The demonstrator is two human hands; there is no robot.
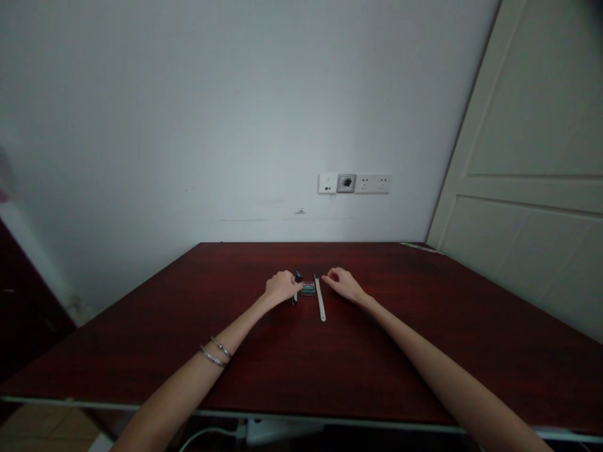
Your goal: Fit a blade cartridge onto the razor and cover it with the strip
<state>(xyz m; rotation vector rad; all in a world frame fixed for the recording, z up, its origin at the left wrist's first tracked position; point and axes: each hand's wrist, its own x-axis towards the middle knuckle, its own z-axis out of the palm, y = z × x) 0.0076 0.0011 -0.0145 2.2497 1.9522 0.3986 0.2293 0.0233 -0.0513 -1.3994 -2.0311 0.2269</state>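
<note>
My left hand (281, 287) is closed on a slim black-and-white tool with a dark, wider head (298, 276); its fingers cover part of the handle, and I cannot make out its exact kind. Just right of it lies a small clear pack (308, 289) with teal-green contents, flat on the table. Beside the pack is a long white stick (321, 301) with a black top end and a small hole at its near end. My right hand (345, 284) rests by the stick's black end, fingers curved and thumb apart, holding nothing I can see.
The dark red wooden table (400, 364) reaches back to a pale wall. Wall sockets (374, 183) sit above its back edge. A panelled white door (532, 220) stands along the right side. Below the front edge are a white cable (207, 432) and a white box-like object (277, 432).
</note>
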